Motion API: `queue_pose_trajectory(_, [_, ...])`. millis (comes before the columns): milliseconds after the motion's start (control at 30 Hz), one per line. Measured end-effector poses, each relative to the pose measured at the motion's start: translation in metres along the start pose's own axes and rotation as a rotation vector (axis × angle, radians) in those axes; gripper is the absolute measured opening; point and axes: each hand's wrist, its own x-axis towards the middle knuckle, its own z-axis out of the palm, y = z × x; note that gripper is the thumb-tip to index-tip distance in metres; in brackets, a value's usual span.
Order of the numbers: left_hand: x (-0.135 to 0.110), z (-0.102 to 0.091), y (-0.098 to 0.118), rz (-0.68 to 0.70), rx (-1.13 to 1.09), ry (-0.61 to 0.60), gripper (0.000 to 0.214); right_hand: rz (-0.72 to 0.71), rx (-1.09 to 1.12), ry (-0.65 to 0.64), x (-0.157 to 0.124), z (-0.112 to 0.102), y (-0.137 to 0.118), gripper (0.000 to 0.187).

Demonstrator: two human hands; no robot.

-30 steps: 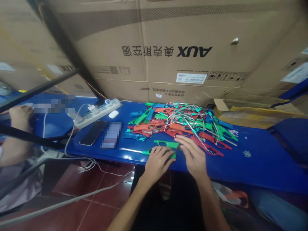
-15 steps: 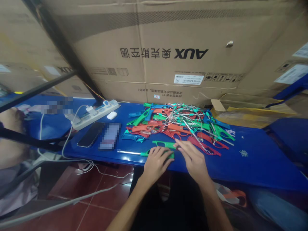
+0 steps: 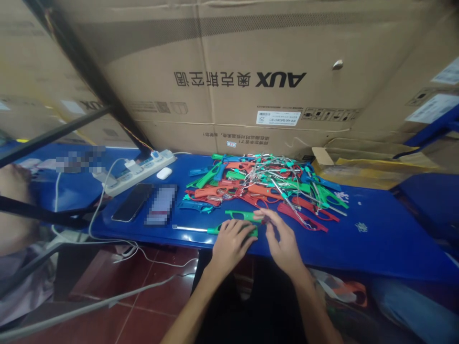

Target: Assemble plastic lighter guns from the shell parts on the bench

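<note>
My left hand (image 3: 231, 243) curves over a green long-nosed gas lighter (image 3: 213, 231) lying on the blue table, its thin metal tube pointing left. The fingers press the lighter's handle and hide most of it. My right hand (image 3: 281, 239) is at the right end of that handle, thumb and fingers pinched together over a small dark and reddish bit too small to name. Just beyond both hands lies a separate green handle shell (image 3: 236, 214), its right end close to my right fingertips. Farther back spreads a pile of lighter parts (image 3: 265, 191) in red, green and blue, with metal tubes and wires.
Two phones (image 3: 132, 203) lie to the left, beside a white earbud case (image 3: 164, 173) and a power strip (image 3: 139, 172) with cables. Cardboard boxes (image 3: 229, 48) stand behind the table (image 3: 376, 243). A yellow-taped carton (image 3: 373, 172) is at the right. Another person's arm (image 3: 14, 205) shows at far left.
My right hand has shifted slightly left and closer to the lighter handle, with a small dark bit now visible at its fingertips. My left hand stays on the lighter. The view moved slightly.
</note>
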Motion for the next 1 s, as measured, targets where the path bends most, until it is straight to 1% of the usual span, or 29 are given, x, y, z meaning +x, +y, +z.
queue_pose_trajectory(67, [0.0, 0.0, 0.0, -0.001, -0.005, -0.003, 0.024, 0.039, 0.012, -0.022, -0.005, 0.003, -0.004, 0.054])
queue_pose_trajectory(167, [0.001, 0.0, 0.0, -0.001, -0.018, 0.014, 0.024, -0.008, 0.016, -0.02, -0.007, 0.003, -0.007, 0.054])
queue_pose_trajectory(267, [0.001, 0.001, 0.0, -0.009, -0.018, 0.04, 0.023, -0.111, 0.0, 0.084, -0.003, 0.002, -0.006, 0.049])
queue_pose_trajectory(333, [0.001, 0.001, 0.0, -0.007, -0.013, 0.04, 0.021, -0.133, -0.045, 0.164, 0.002, 0.002, -0.005, 0.045])
queue_pose_trajectory(400, [0.001, 0.001, 0.001, -0.001, -0.008, 0.029, 0.02, -0.138, -0.094, 0.208, 0.006, 0.003, -0.006, 0.042])
queue_pose_trajectory(467, [0.001, 0.0, 0.001, -0.001, 0.002, 0.022, 0.021, -0.146, -0.102, 0.177, 0.01, 0.003, -0.007, 0.042])
queue_pose_trajectory(533, [0.0, 0.0, 0.001, -0.002, 0.014, 0.019, 0.022, -0.152, -0.059, 0.105, 0.013, 0.004, -0.008, 0.043])
queue_pose_trajectory(567, [0.0, 0.0, 0.001, -0.002, 0.019, 0.02, 0.023, -0.148, -0.031, 0.093, 0.013, 0.005, -0.007, 0.042])
queue_pose_trajectory(600, [0.0, 0.0, 0.001, 0.0, 0.023, 0.02, 0.023, -0.138, -0.006, 0.121, 0.013, 0.007, -0.006, 0.042])
queue_pose_trajectory(667, [0.001, 0.0, 0.001, 0.002, 0.022, 0.019, 0.024, -0.128, 0.01, 0.262, 0.012, 0.012, -0.003, 0.041])
queue_pose_trajectory(733, [0.001, 0.0, 0.001, 0.003, 0.013, 0.022, 0.024, -0.149, -0.015, 0.396, 0.01, 0.016, 0.001, 0.045])
queue_pose_trajectory(767, [0.001, 0.0, 0.001, 0.001, 0.008, 0.023, 0.024, -0.164, -0.026, 0.414, 0.009, 0.017, 0.002, 0.045])
queue_pose_trajectory(800, [0.001, -0.001, 0.001, 0.001, 0.004, 0.026, 0.023, -0.169, -0.032, 0.388, 0.008, 0.017, 0.002, 0.044])
queue_pose_trajectory(833, [0.001, -0.001, 0.001, 0.001, 0.001, 0.028, 0.022, -0.165, -0.031, 0.336, 0.008, 0.016, 0.002, 0.043])
queue_pose_trajectory(933, [0.002, -0.001, 0.001, 0.003, -0.008, 0.028, 0.022, -0.097, 0.002, 0.187, 0.008, 0.011, -0.001, 0.041])
queue_pose_trajectory(967, [0.002, -0.001, 0.001, 0.0, -0.011, 0.026, 0.023, -0.067, 0.006, 0.183, 0.008, 0.01, -0.001, 0.04])
queue_pose_trajectory(1000, [0.002, -0.001, 0.001, -0.002, -0.012, 0.023, 0.023, -0.044, 0.003, 0.212, 0.009, 0.009, -0.001, 0.037])
